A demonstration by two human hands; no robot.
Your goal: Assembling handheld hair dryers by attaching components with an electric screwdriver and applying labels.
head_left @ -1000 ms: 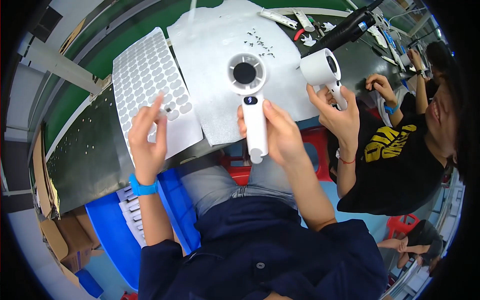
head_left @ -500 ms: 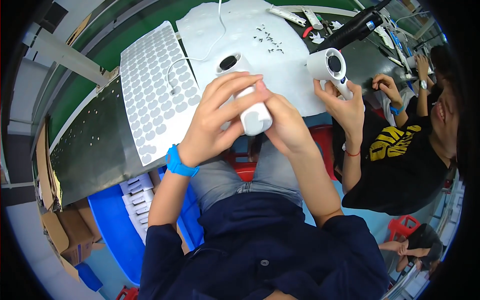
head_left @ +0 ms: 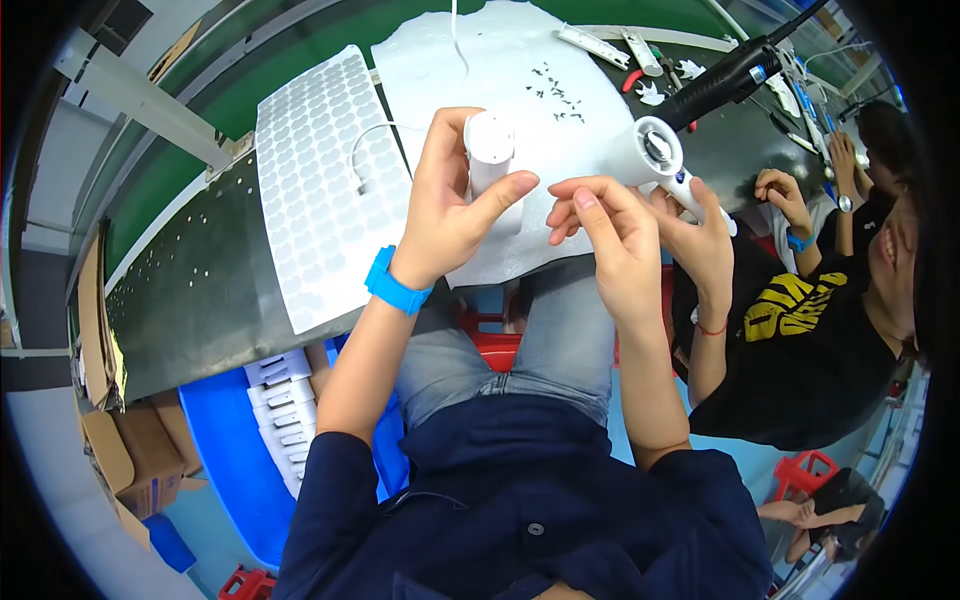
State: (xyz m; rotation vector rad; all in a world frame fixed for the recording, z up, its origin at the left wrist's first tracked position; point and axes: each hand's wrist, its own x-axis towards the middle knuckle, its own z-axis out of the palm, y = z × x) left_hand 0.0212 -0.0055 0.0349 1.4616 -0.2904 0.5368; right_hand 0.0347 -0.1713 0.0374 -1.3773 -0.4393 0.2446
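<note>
My left hand (head_left: 445,205), with a blue watch on its wrist, is wrapped round a white hair-dryer-shaped device (head_left: 491,140) above the near edge of the white foam sheet (head_left: 420,60). A round white end of the device points up toward me; its lower part stretches down past my thumb. Slightly to the right, my right hand (head_left: 620,230) hovers with its fingers loosely bent and apart, and nothing shows in them. Just behind it, a co-worker's hand (head_left: 700,240) holds a similar white device (head_left: 655,148) with a ring-shaped head.
Small black screws (head_left: 555,95) lie scattered on the foam. A sheet of rounded stickers (head_left: 320,170) is at left, with a white cable (head_left: 357,160) over it. A black electric screwdriver (head_left: 715,92) lies at right. A blue bin (head_left: 215,440) holds white parts (head_left: 280,410) below the table.
My right hand has let go of the device and moved right. My left hand has turned the device, so its round end now faces up. The co-worker's device has tilted.
</note>
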